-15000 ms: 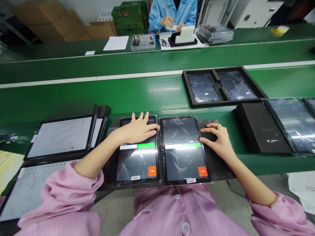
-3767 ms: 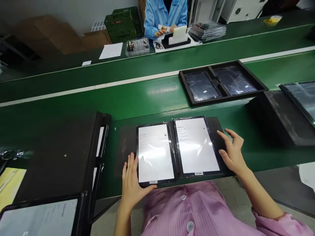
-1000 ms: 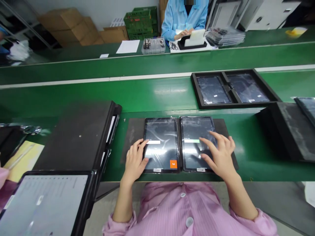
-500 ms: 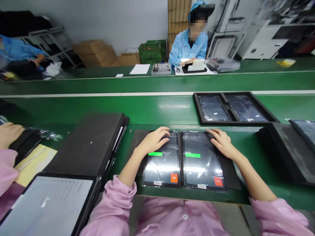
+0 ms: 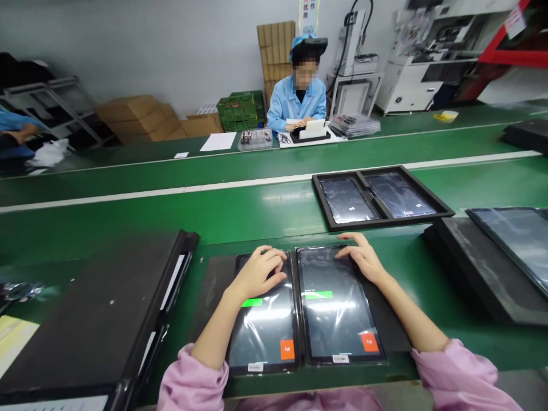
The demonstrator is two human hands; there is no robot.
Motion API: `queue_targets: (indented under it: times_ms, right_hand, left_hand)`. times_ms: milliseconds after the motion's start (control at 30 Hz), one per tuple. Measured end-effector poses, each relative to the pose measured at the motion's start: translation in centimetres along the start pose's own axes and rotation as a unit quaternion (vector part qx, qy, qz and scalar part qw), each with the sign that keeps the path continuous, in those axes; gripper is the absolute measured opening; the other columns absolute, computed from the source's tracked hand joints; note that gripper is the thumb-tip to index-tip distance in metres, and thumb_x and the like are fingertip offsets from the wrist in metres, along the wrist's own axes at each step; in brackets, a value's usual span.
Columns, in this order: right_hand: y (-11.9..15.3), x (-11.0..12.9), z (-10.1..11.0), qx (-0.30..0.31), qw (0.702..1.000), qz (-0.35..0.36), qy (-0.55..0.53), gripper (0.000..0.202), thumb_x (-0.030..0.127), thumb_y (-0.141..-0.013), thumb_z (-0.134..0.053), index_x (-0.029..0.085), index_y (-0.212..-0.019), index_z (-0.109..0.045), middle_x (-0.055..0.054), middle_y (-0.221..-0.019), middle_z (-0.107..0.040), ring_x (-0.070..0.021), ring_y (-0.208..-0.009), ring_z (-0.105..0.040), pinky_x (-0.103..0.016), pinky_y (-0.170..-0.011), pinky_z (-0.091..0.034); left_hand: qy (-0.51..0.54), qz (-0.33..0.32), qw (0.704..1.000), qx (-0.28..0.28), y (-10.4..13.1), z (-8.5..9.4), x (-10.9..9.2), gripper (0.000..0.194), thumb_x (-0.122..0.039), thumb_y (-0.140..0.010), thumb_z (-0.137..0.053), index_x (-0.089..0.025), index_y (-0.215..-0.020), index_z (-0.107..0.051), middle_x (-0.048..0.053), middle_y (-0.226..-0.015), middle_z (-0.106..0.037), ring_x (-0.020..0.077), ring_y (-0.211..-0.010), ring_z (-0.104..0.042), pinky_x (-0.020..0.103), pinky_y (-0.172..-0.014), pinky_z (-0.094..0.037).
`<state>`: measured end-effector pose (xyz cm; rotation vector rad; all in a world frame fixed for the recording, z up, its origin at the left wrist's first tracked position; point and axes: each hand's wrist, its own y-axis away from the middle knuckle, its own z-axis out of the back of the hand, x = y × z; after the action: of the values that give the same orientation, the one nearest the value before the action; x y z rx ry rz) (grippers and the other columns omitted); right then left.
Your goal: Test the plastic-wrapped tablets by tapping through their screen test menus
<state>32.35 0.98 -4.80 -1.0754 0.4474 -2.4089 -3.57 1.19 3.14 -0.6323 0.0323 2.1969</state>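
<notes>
Two tablets lie side by side on a dark mat point(image 5: 204, 297) in front of me, each with a green bar and a red "Fail" box on its lit screen. Over the upper part of the left tablet point(image 5: 269, 325) rests my left hand point(image 5: 260, 273), its fingers loosely bent and holding nothing. My right hand point(image 5: 363, 257) is at the upper right corner of the right tablet point(image 5: 336, 325), fingers apart, with one fingertip on or just above the screen. Clear film shows at the tablets' edges, and a small white label sits at the bottom of each.
A black tray point(image 5: 381, 220) holding two tablets sits beyond my right hand. Dark foam trays point(image 5: 466, 268) with a tablet point(image 5: 518, 240) on top stand at right. A stack of black trays point(image 5: 94, 308) is at left. Across the green bench sits a person point(image 5: 297, 100) in blue.
The view has shifted, so the bench things sit lower and further left. My right hand's fingers have moved inward over the right tablet's top corner. The left hand stays over its tablet.
</notes>
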Motion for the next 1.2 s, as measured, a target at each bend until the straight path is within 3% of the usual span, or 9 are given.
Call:
queue_targets:
  times_ms: [100, 233, 333, 567, 767, 867, 967, 1067, 1200]
  right_hand:
    - [-0.1, -0.1, -0.2, -0.012, 0.998, -0.058, 0.009, 0.074, 0.07, -0.105, -0.02, 0.029, -0.115, -0.082, -0.012, -0.129, -0.06, -0.0333, -0.124, -0.053, -0.058, -0.112, -0.038]
    - [-0.2, 0.2, -0.2, 0.012, 0.999, -0.048, -0.012, 0.077, 0.074, -0.103, -0.024, 0.03, -0.09, -0.085, -0.011, -0.128, -0.062, -0.0344, -0.124, -0.052, -0.057, -0.112, -0.038]
    - [-0.3, 0.1, 0.0, -0.021, 0.997, -0.041, -0.059, 0.08, 0.075, -0.103, -0.024, 0.028, -0.079, -0.084, -0.011, -0.119, -0.065, -0.0321, -0.116, -0.057, -0.051, -0.108, -0.043]
    - [-0.5, -0.1, 0.1, -0.039, 0.997, -0.062, -0.016, 0.079, 0.069, -0.105, -0.02, 0.029, -0.083, -0.085, -0.01, -0.116, -0.066, -0.0301, -0.115, -0.059, -0.05, -0.106, -0.042]
    - [-0.6, 0.1, 0.0, -0.052, 0.997, -0.046, 0.024, 0.074, 0.065, -0.106, -0.023, 0.027, -0.085, -0.083, -0.011, -0.117, -0.065, -0.0313, -0.114, -0.059, -0.052, -0.105, -0.043]
    - [-1.0, -0.1, 0.1, -0.027, 0.997, -0.062, 0.028, 0.071, 0.06, -0.107, -0.02, 0.022, -0.105, -0.079, -0.014, -0.118, -0.066, -0.0305, -0.114, -0.06, -0.049, -0.105, -0.045]
    - [-1.6, -0.3, 0.1, 0.04, 0.992, -0.108, 0.049, 0.062, 0.052, -0.109, -0.02, 0.02, -0.123, -0.071, -0.014, -0.12, -0.068, -0.0287, -0.115, -0.061, -0.044, -0.103, -0.048]
    - [-2.1, -0.3, 0.1, 0.076, 0.984, -0.145, 0.068, 0.054, 0.048, -0.11, -0.025, 0.021, -0.118, -0.072, -0.012, -0.115, -0.072, -0.0275, -0.11, -0.064, -0.04, -0.097, -0.049]
    - [-2.7, 0.1, 0.3, 0.123, 0.972, -0.18, 0.085, 0.052, 0.048, -0.11, -0.029, 0.022, -0.105, -0.074, -0.01, -0.106, -0.074, -0.0262, -0.104, -0.064, -0.036, -0.093, -0.047]
  left_hand:
    - [0.006, 0.009, 1.0, 0.01, -0.1, -0.1, 0.2, 0.035, -0.048, -0.105, -0.044, -0.023, -0.08, -0.046, 0.014, -0.134, -0.066, 0.0286, -0.129, -0.061, 0.06, -0.127, -0.024]
    - [0.054, -0.01, 0.998, 0.033, 0.1, 0.0, 0.3, 0.042, -0.053, -0.106, -0.04, -0.023, -0.078, -0.048, 0.011, -0.112, -0.072, 0.0259, -0.111, -0.067, 0.043, -0.104, -0.05]
    - [0.028, -0.002, 0.999, -0.02, 0.4, 0.1, 0.8, 0.051, -0.055, -0.108, -0.032, -0.021, -0.081, -0.059, 0.009, -0.098, -0.069, 0.0242, -0.093, -0.065, 0.04, -0.088, -0.052]
    - [-0.07, 0.072, 0.991, -0.091, 0.3, -0.6, 2.3, 0.072, -0.065, -0.106, -0.022, -0.024, -0.1, -0.081, 0.011, -0.11, -0.064, 0.0262, -0.098, -0.065, 0.056, -0.103, -0.042]
    - [-0.054, 0.139, 0.985, -0.087, 0.2, 0.2, 2.0, 0.075, -0.069, -0.102, -0.014, -0.024, -0.092, -0.072, 0.012, -0.132, -0.063, 0.0305, -0.126, -0.058, 0.063, -0.126, -0.011]
    - [-0.015, 0.215, 0.976, -0.039, -0.7, 0.4, 1.8, 0.06, -0.062, -0.103, -0.011, -0.023, -0.093, -0.056, 0.014, -0.139, -0.062, 0.0294, -0.139, -0.051, 0.06, -0.127, -0.016]
    - [-0.005, 0.271, 0.962, 0.028, -2.2, 0.1, 1.9, 0.044, -0.054, -0.103, -0.022, -0.023, -0.104, -0.054, 0.014, -0.126, -0.071, 0.0308, -0.127, -0.061, 0.062, -0.122, -0.028]
    - [-0.005, 0.313, 0.945, 0.088, -3.9, 0.0, 2.2, 0.04, -0.049, -0.101, -0.03, -0.023, -0.111, -0.058, 0.012, -0.117, -0.075, 0.0314, -0.114, -0.068, 0.057, -0.114, -0.041]
    - [-0.017, 0.356, 0.922, 0.147, -5.7, 0.4, 2.4, 0.044, -0.056, -0.097, -0.036, -0.022, -0.088, -0.062, 0.014, -0.113, -0.075, 0.0369, -0.111, -0.069, 0.062, -0.107, -0.044]
